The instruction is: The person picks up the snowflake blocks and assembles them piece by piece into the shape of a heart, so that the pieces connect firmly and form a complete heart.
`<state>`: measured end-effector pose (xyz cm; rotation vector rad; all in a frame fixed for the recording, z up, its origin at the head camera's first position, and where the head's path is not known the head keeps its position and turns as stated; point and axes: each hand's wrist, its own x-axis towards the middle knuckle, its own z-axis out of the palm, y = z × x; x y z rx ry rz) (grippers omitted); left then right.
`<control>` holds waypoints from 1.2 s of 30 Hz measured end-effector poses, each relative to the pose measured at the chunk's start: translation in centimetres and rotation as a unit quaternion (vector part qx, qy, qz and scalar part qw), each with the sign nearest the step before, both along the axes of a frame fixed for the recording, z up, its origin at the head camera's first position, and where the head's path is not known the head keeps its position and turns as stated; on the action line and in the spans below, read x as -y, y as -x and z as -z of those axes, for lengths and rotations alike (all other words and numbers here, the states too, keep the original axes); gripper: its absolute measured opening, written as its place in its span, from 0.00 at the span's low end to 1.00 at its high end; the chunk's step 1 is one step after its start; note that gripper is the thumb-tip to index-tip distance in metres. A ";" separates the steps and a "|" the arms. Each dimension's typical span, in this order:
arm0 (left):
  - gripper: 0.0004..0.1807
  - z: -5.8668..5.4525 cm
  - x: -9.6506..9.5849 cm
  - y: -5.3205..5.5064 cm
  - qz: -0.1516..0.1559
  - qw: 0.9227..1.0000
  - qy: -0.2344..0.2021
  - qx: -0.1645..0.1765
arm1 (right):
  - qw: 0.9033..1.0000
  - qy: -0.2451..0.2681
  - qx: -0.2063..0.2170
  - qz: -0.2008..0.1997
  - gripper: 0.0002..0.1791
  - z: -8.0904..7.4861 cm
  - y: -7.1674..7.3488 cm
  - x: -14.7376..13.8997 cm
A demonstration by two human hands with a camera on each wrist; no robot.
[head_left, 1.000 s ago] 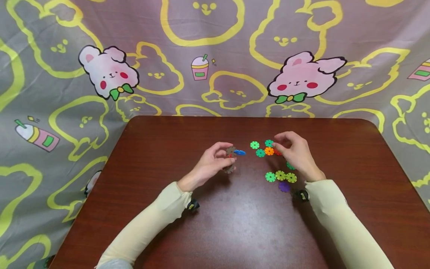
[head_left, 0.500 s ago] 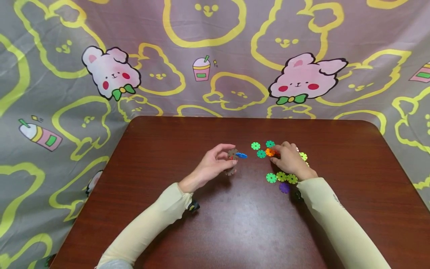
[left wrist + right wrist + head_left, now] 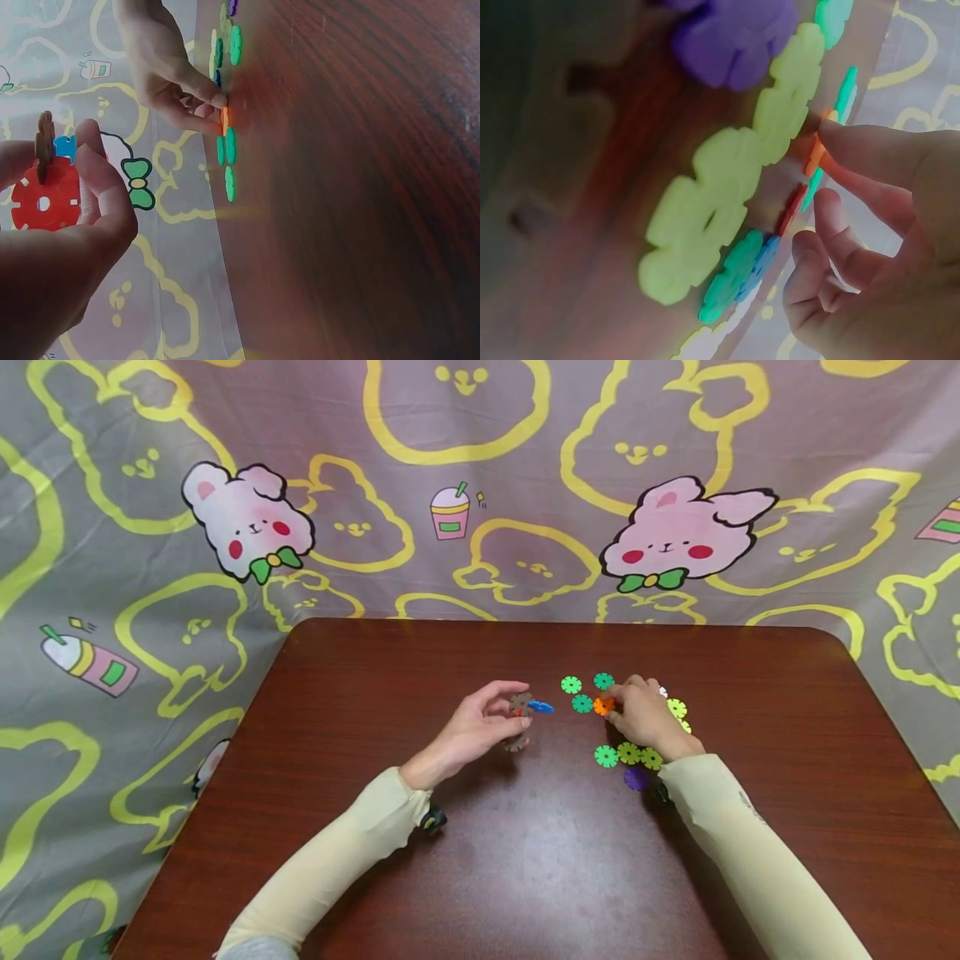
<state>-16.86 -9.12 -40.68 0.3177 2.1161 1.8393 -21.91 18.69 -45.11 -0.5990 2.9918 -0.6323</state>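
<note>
Pinching orange notched plastic disc (image 3: 602,707), right hand (image 3: 648,720) has thumb and forefinger clamped on it. Disc low at glossy dark-brown wooden bench (image 3: 495,877); whether lifted, cannot tell. Teal notched disc (image 3: 582,703) just beside it. Step in hand looks like picking up; next move likely calls for clean lift, neighbours undisturbed. Left hand (image 3: 471,724), fingers clamped on joined brown, red and blue notched discs (image 3: 58,182), holds cluster above bench. Nearer person: yellow-green notched discs (image 3: 628,747), purple notched disc (image 3: 636,779) just beside.
</note>
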 end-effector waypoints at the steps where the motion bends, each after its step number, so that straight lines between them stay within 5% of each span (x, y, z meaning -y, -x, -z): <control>1: 0.26 0.0 0.0 0.0 -0.001 1.000 -0.001 0.001 | 1.000 0.004 -0.001 -0.003 0.15 0.0 0.0 -0.1; 18: 0.26 0.1 -0.3 0.1 0.009 0.999 -0.033 0.032 | 0.997 0.039 0.064 0.032 0.15 -0.2 0.1 -0.3; 36: 0.28 0.1 -0.2 0.1 0.014 0.999 -0.029 0.016 | 0.988 0.112 0.094 0.054 0.12 -0.1 -0.8 -0.4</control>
